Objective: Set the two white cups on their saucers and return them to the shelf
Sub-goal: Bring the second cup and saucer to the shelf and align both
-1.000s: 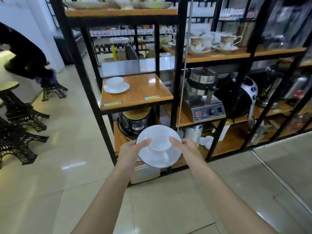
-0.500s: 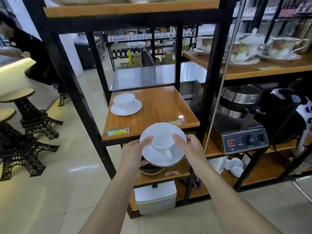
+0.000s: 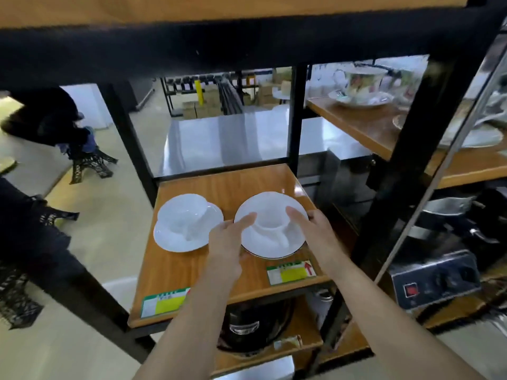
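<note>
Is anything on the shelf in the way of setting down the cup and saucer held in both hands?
Nothing visible. The held saucer sits over bare wood on the shelf, right of the other cup and saucer, with a gap between them.

I can read no words or numbers anywhere: the two green-and-yellow price tags on the front edge of the wooden shelf (image 3: pixel 192 267), the left tag (image 3: pixel 164 301) and the right tag (image 3: pixel 292 271), carry print too blurred to make out. On the right tag I can see only a red arrow pointing up. A pale badge (image 3: pixel 245 328) on the black pot (image 3: pixel 252 327) one level down and a red switch (image 3: pixel 411 290) on the grey machine (image 3: pixel 436 281) to the right show markings, but I cannot tell what they say.
</note>
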`<state>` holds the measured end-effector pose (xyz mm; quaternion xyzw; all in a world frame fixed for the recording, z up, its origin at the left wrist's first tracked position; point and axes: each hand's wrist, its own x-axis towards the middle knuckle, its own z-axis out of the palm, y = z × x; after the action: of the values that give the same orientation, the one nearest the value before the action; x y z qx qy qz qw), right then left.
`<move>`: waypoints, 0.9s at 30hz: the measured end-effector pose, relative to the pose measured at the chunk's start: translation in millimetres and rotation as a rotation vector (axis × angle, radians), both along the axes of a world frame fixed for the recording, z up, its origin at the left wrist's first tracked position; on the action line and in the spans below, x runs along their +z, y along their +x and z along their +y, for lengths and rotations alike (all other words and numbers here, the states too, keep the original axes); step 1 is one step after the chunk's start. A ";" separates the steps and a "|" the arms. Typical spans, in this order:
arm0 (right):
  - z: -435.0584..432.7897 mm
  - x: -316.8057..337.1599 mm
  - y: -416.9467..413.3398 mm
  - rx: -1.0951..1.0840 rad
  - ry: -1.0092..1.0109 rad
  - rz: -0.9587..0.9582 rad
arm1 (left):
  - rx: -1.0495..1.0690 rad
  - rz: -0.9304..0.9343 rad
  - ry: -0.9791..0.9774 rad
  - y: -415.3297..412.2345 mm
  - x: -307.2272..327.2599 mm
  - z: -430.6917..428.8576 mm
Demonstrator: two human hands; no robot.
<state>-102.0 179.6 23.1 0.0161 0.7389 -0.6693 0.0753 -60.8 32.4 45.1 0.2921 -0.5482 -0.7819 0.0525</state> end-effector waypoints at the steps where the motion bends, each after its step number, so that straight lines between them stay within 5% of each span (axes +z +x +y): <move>1: -2.3 2.6 -1.1 -0.018 -0.005 -0.012 | -0.003 -0.017 0.004 -3.6 0.4 -1.9; 17: -23.3 -4.3 -85.4 -0.060 0.239 -0.074 | -0.017 -0.133 -0.003 -80.7 -7.3 -16.4; 27: -22.9 -17.6 -92.3 0.006 0.377 -0.118 | 0.015 -0.169 -0.174 -94.0 -16.7 -17.5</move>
<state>-194.3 156.8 5.6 0.0669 0.8456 -0.5168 0.1158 -154.8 14.9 28.4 0.3557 -0.6140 -0.7036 0.0371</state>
